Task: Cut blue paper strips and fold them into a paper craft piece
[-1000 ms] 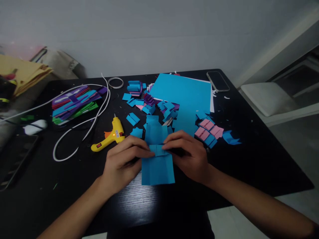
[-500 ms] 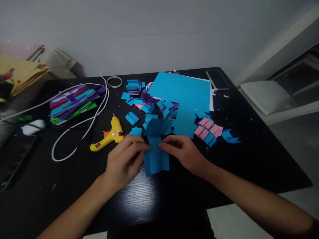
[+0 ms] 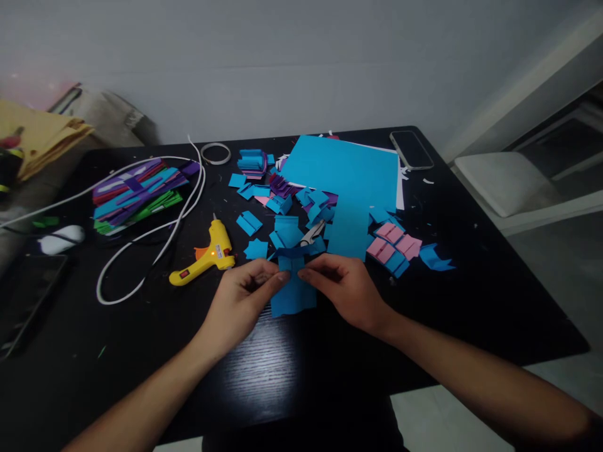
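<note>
Both hands pinch one folded piece of blue paper [image 3: 294, 295] just above the black table [image 3: 494, 295]. My left hand [image 3: 242, 301] grips its left edge with thumb and fingers closed. My right hand [image 3: 343, 289] grips its right edge the same way. The paper's far part is folded over towards me and its near part hangs down between my hands. Several small folded blue pieces [image 3: 282, 233] lie right behind it, with scissors [image 3: 311, 233] partly buried among them.
A yellow glue gun [image 3: 207, 257] with a white cord [image 3: 155, 242] lies to the left. A large blue sheet [image 3: 346, 172], pink folded pieces [image 3: 394, 243], a stack of coloured strips [image 3: 134, 191], a tape ring [image 3: 215, 154] and a phone [image 3: 411, 150] are further back.
The blue paper has been lifted off the table and folded over, so it looks shorter. Both hands moved slightly away from me with it.
</note>
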`<state>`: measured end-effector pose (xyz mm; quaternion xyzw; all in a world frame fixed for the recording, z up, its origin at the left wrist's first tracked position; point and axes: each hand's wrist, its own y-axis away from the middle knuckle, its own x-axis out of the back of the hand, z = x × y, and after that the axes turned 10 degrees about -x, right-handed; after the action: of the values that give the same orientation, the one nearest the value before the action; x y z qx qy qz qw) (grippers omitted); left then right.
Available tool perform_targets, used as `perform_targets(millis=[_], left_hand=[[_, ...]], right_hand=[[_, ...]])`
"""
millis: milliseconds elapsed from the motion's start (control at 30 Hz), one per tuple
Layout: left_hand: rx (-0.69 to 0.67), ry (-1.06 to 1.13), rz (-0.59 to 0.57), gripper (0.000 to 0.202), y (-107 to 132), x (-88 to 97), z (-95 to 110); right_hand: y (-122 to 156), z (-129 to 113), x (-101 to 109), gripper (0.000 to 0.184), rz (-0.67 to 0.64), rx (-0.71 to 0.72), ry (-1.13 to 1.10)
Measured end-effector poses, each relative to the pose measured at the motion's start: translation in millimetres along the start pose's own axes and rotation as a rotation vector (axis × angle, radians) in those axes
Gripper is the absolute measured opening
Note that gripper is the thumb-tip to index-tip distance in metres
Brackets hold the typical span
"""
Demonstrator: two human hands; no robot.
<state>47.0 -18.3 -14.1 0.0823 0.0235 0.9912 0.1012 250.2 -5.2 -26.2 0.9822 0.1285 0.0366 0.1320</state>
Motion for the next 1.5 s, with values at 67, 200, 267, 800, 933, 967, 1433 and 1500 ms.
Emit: perform_targets(millis=[67,200,267,800,933,967,1433,1500], left_hand=[[0.007,0.002,0.002,0.033,-0.2,0.8,-0.6],[-0.045,0.051,0.003,0.034,-2.3,-1.2,1.6],[-0.075,0.066,-0.003,0.036,-3.6,-3.1,3.0],[0.133,0.405,-0.063,0.027,-4.3,2.2,-0.5],[0.193,0.495,-0.06,0.024,-4.0,3.0,-1.6],[0.208,0.511,-0.066,0.024,-4.1,3.0,-0.9],[0.171,0.553,0.022,0.042,-6.7,-3.1,-4.8],[0.099,0.441,0.042,0.04,-7.0,-3.6,-4.9]], right_hand=[[-0.9,-0.3,0.7,0.023,0.0,-0.007,0.017],[-1.1,0.1,1.5,0.025,-0.019,-0.016,0.033],[-0.6,0.1,1.6,0.025,-0.037,-0.017,0.027],[-3.0,-9.7,4.2,0.026,-0.238,-0.206,-0.232],[-2.8,-7.3,4.9,0.022,-0.285,-0.229,-0.325],[-2.8,-6.5,5.1,0.02,-0.294,-0.243,-0.352],[-5.6,-2.0,6.4,0.019,-0.347,-0.265,-0.503],[-5.3,-3.3,5.6,0.024,-0.322,-0.29,-0.471]])
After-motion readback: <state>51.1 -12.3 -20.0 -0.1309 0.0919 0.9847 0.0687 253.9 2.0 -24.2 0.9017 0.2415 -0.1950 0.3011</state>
